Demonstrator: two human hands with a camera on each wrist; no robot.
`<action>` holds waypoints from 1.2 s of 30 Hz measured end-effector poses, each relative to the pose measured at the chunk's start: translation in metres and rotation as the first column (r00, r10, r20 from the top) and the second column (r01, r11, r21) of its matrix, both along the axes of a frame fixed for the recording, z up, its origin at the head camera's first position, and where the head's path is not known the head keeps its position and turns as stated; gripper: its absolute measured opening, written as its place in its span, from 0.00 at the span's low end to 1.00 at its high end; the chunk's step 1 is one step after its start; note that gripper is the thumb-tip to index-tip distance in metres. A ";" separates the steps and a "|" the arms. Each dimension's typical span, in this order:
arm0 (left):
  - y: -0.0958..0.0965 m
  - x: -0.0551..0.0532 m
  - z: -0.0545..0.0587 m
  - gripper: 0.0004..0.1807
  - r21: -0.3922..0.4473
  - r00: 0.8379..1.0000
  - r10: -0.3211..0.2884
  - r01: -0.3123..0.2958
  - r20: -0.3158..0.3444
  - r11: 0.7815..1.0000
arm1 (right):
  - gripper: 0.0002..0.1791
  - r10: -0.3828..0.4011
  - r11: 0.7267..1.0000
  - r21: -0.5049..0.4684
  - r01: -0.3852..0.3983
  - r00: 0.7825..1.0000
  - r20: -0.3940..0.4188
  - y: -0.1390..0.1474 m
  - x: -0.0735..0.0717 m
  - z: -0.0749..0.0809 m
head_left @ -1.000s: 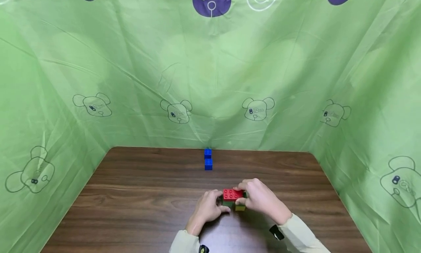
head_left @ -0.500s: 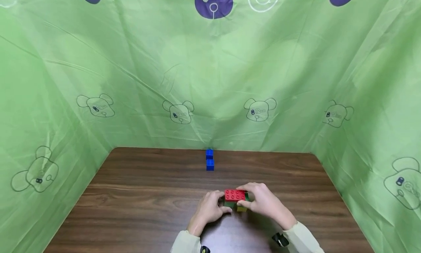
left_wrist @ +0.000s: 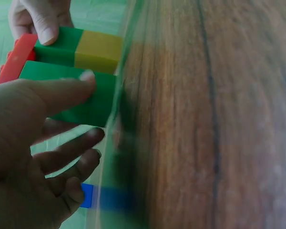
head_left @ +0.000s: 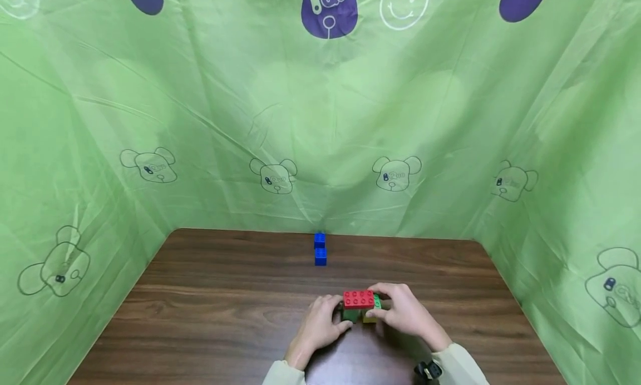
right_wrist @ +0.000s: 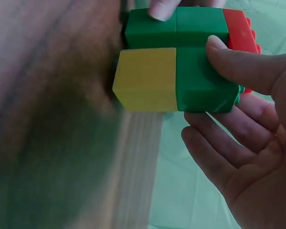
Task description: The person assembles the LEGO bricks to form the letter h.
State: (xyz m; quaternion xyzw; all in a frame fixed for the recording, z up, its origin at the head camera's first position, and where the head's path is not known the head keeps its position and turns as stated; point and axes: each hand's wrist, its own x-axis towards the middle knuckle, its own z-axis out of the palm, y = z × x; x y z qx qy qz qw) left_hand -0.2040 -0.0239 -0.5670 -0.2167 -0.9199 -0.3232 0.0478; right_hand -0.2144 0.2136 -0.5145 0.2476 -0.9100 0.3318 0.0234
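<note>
In the head view, a red building brick (head_left: 358, 299) bridges two stacks on the table. My left hand (head_left: 319, 321) holds the left stack of green bricks (left_wrist: 69, 90), its thumb on the near face and fingers behind. The right stack is a green brick (right_wrist: 202, 78) on top of a yellow brick (right_wrist: 145, 78). My right hand (head_left: 407, 311) grips that green brick, thumb on its near side and fingers round the far side. Green studs show past the red brick's right end. The left wrist view shows a narrow gap between the stacks.
Two blue bricks (head_left: 320, 257) stand one behind the other near the back edge of the brown wooden table (head_left: 225, 296). Green printed cloth (head_left: 330, 129) hangs behind the table and along both sides.
My right hand has shifted right, off the red brick's top, so more of that brick and the green studs beside it show. My left hand stays by the left stack. The head view has tilted slightly.
</note>
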 end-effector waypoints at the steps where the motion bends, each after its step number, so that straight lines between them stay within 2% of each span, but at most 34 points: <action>1: -0.001 0.002 0.000 0.25 -0.001 1.000 0.004 -0.004 -0.007 1.000 | 0.20 -0.018 1.000 0.002 0.018 1.000 -0.008 0.001 -0.001 0.002; 5: -0.005 0.004 -0.003 0.21 -0.007 1.000 0.018 -0.019 -0.018 1.000 | 0.20 -0.085 0.996 0.013 0.085 0.996 -0.016 0.007 -0.007 0.007; 9: -0.008 0.004 -0.004 0.17 -0.024 1.000 0.021 -0.021 -0.007 0.999 | 0.19 -0.116 0.993 -0.013 0.116 0.993 0.027 0.012 -0.014 0.006; 13: -0.009 0.002 -0.001 0.16 -0.025 1.000 0.007 -0.007 0.019 1.000 | 0.19 -0.115 0.993 -0.016 0.117 0.990 0.080 0.012 -0.019 0.003; 18: -0.009 -0.004 0.005 0.14 -0.003 1.000 -0.001 0.001 -0.008 1.000 | 0.19 -0.124 0.992 -0.015 0.125 0.989 0.083 0.012 -0.026 0.000; 26: -0.012 -0.009 0.003 0.12 -0.011 1.000 -0.003 0.003 -0.007 1.000 | 0.20 -0.105 0.994 -0.015 0.107 0.989 0.107 0.012 -0.023 -0.010; 30: -0.016 -0.020 0.008 0.13 -0.064 1.000 0.009 -0.011 -0.027 0.998 | 0.19 -0.102 0.994 -0.026 0.106 0.987 0.125 0.012 -0.023 -0.011; 36: -0.024 -0.050 0.024 0.21 -0.140 0.994 0.089 -0.097 -0.062 0.985 | 0.19 -0.113 0.993 -0.009 0.115 0.985 0.131 0.014 -0.024 -0.011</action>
